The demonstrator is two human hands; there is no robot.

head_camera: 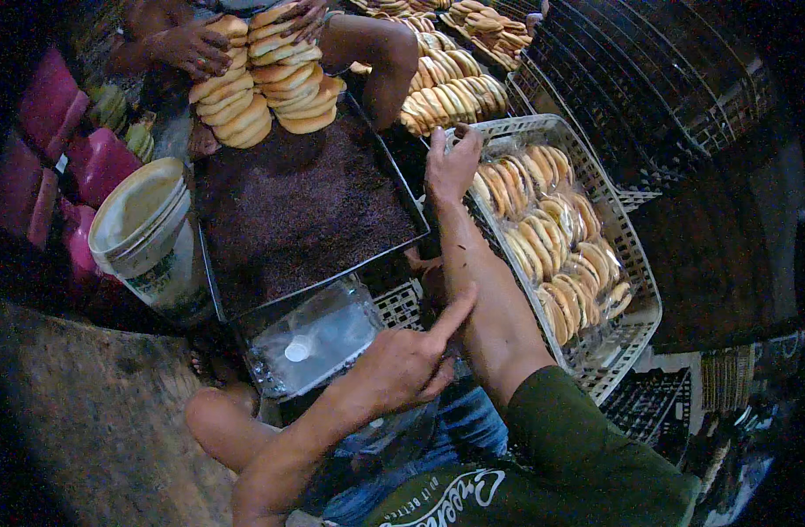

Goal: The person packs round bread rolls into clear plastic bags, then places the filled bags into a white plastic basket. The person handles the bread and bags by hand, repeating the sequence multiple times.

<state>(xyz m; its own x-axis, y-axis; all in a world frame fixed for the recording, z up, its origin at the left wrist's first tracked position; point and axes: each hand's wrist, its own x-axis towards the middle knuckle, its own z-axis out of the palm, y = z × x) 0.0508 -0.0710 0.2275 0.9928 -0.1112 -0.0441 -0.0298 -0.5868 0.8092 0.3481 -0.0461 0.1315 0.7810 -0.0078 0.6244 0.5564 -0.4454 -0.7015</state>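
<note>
My left hand (406, 369) holds nothing; its index finger is stretched out against my right forearm and the other fingers are loosely curled. My right hand (454, 163) is at the near corner of a pale plastic crate (647, 296), fingers bent at the rim; whether they grip it cannot be told. Inside the crate stand rows of round flat filled breads (541, 237) in clear plastic bags. Beside my left hand lies a stack of clear plastic bags (336, 339) with a white round object (297, 348) on it.
A metal tray (310, 211) holds dark brown granules. Over its far end a co-worker's hands (192, 49) steady two stacks of round breads (290, 72). A white plastic bucket (139, 224) stands left of the tray. More bread rows (455, 99) and dark stacked crates (639, 79) are beyond.
</note>
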